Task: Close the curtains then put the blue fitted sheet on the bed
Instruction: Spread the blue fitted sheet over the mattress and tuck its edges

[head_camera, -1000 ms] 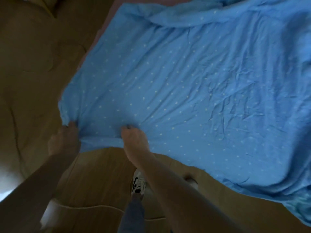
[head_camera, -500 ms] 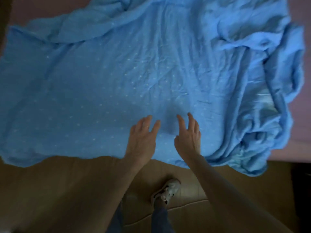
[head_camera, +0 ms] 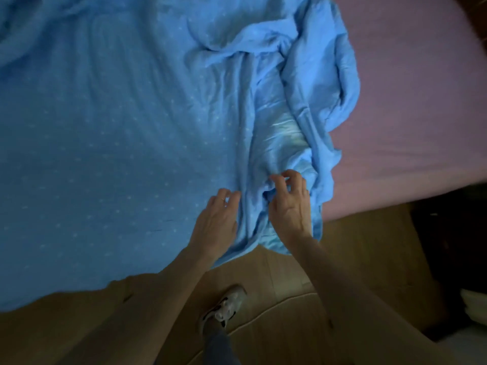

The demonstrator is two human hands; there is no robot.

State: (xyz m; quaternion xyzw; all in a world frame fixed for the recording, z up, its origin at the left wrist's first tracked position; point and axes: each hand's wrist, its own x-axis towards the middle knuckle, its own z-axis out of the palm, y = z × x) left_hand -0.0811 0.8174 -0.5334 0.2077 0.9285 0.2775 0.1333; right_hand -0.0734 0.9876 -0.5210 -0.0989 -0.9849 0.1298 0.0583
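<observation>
The blue fitted sheet (head_camera: pixel 110 133), dotted with small white spots, lies spread over the left and middle of the bed. Its right part is bunched into thick folds (head_camera: pixel 311 83), and its near edge hangs over the bed's side. To the right the pink mattress (head_camera: pixel 411 106) lies bare. My left hand (head_camera: pixel 218 219) rests flat on the sheet near the bed's edge, fingers straight. My right hand (head_camera: pixel 290 206) is just to its right at the bunched corner, fingers curled, gathering a fold of the sheet between thumb and fingers.
A wooden floor (head_camera: pixel 355 259) runs along the near side of the bed. My shoe (head_camera: pixel 224 309) stands on it below my hands. Dark furniture (head_camera: pixel 453 254) stands at the right, with something white (head_camera: pixel 474 306) at its foot.
My view and both hands have shifted right along the bed's edge, from the left corner to the bunched right part. My right hand's fingers have curled into the folds; the left lies flat.
</observation>
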